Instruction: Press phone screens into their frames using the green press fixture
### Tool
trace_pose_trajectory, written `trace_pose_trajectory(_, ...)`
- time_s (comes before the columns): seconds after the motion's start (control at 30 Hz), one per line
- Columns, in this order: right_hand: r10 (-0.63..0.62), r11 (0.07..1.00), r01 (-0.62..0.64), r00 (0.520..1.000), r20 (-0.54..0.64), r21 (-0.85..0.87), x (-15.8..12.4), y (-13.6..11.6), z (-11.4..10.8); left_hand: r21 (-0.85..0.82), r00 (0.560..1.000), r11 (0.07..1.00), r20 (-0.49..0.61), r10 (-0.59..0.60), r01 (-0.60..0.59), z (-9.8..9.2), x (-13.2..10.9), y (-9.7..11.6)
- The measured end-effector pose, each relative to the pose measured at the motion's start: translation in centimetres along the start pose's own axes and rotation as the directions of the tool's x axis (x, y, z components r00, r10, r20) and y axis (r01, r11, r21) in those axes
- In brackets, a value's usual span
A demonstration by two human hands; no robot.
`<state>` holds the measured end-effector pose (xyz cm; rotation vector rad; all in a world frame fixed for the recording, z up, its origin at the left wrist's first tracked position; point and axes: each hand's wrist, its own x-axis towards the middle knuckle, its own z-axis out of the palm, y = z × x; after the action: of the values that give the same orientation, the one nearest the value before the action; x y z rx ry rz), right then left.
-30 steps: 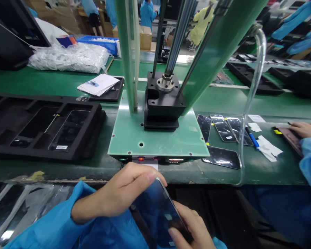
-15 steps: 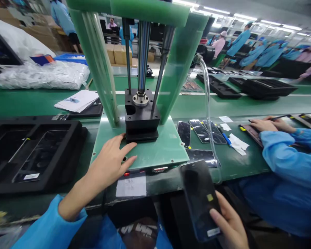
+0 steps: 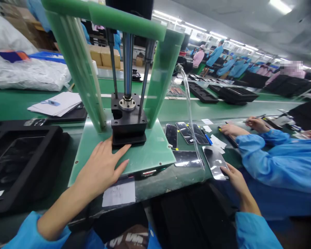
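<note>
My left hand (image 3: 101,166) rests on the green base plate (image 3: 90,138) of a press, fingers apart. Its fingertips touch the edge of the black block (image 3: 129,121) under the press rods, and nothing shows in the palm. On the right, my right hand (image 3: 237,178) grips the lower edge of a dark, glossy phone (image 3: 214,162) between thumb and fingers. The phone's face reflects light, and it is held just above the bench edge, beside another phone (image 3: 188,158) lying flat.
Several phones (image 3: 171,135) lie right of the press, with a blue pen (image 3: 207,139) and white paper scraps. A clear hose (image 3: 190,110) hangs near them. Black foam trays (image 3: 28,155) stand at left. A co-worker's blue sleeve (image 3: 259,152) is close on the right.
My right hand has moved the phone forward and up, from in front of the bench to over its edge. The phone's face has tilted. My left hand remains at the block. The view has turned right.
</note>
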<state>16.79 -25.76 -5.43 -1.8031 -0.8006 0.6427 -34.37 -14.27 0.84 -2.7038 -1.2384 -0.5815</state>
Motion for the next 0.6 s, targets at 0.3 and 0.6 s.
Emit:
trace_pose_trajectory(0.3, -0.132, 0.942, 0.138, 0.99, 0.041, -0.306, 3.4, 2.8, 0.4, 0.096, 0.999, 0.994, 0.0, 0.043, -0.043, -0.1, 0.3, -0.2)
trace_pose_trajectory(0.6, -0.337, 0.767, 0.278, 0.941, 0.004, -0.578, 2.0, 3.3, 4.1, 0.093, 0.998, 0.994, 0.007, 0.055, -0.055, -0.1, 0.5, -0.4)
